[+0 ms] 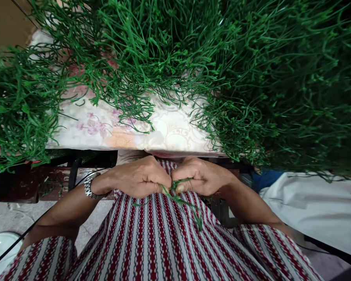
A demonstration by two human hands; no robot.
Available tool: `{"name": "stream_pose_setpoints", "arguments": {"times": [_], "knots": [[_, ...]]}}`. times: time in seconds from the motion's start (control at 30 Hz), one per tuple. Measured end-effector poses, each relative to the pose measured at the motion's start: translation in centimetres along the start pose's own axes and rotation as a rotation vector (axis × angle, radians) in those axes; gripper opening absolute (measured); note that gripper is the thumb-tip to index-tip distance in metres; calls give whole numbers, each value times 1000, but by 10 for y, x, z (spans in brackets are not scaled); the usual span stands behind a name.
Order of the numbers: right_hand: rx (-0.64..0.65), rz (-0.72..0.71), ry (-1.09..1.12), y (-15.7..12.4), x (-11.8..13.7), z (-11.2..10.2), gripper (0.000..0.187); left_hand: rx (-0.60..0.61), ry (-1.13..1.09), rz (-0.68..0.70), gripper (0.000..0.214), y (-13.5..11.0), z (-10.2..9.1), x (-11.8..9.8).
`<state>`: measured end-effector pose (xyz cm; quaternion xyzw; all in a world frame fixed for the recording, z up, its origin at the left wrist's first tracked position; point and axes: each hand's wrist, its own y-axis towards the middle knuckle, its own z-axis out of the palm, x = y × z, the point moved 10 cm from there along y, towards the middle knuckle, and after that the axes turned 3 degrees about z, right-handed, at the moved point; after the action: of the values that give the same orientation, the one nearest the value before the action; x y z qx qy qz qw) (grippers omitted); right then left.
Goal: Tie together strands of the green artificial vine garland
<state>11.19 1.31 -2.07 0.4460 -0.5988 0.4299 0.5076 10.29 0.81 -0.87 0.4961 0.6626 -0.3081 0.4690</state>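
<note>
Close in front of my chest, my left hand (142,177) and my right hand (197,176) meet knuckle to knuckle. Both are closed, thumbs pressed against the fingers, on a thin green stem (179,200) with forked tips. Its loose end hangs down to the right over the striped shirt; the part inside the fingers is hidden. A metal watch sits on the left wrist. Just beyond the hands is a table edge with a floral cover (175,134), on which large heaps of similar green stems (169,47) lie.
A thick pile of stems (295,97) covers the right side, and a smaller clump (17,105) overhangs the front edge at left. White cloth (316,207), perhaps someone's clothing, lies at right. A white round object (1,249) is at lower left, near a thin black cord (20,236).
</note>
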Motion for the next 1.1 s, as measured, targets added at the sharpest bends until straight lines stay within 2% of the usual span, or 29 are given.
{"name": "stream_pose_setpoints", "arguments": {"times": [0.13, 0.23, 0.27, 0.3, 0.37, 0.43, 0.47, 0.57, 0.63, 0.73, 0.8, 0.9, 1.0, 1.1], "knots": [[86, -109, 321, 8, -3, 13, 28, 2, -266, 141, 26, 2, 3, -5], [168, -190, 475, 9, -2, 26, 32, -80, -429, 170, 28, -1, -5, -2], [132, -203, 524, 8, -2, 24, 32, -126, -449, 164, 28, -2, -9, 0], [40, -201, 568, 7, -5, 16, 32, -182, -453, 146, 27, -5, -15, 3], [-258, -135, 580, -2, -17, -11, 30, -317, -442, 69, 26, -10, -26, 11], [-551, -29, 464, -19, -25, -36, 28, -462, -449, -40, 27, -17, -34, 23], [-648, 24, 381, -26, -26, -43, 27, -534, -473, -91, 28, -21, -37, 28], [-820, 123, 211, -34, -22, -53, 23, -743, -554, -216, 25, -29, -40, 45], [-865, 146, 130, -31, -20, -52, 25, -831, -566, -271, 23, -31, -39, 51], [-896, 142, -4, -23, -16, -49, 34, -860, -532, -262, 32, -25, -39, 48], [-887, 116, -134, -20, -10, -48, 26, -844, -498, -265, 36, -21, -40, 45], [-923, 61, -295, -24, 1, -50, 9, -856, -516, -299, 26, -23, -39, 49], [-991, 51, -331, -33, 5, -55, 6, -970, -574, -251, 17, -33, -44, 53], [-1033, 42, -366, -38, 9, -56, 6, -1005, -585, -218, 21, -39, -46, 55]]}}
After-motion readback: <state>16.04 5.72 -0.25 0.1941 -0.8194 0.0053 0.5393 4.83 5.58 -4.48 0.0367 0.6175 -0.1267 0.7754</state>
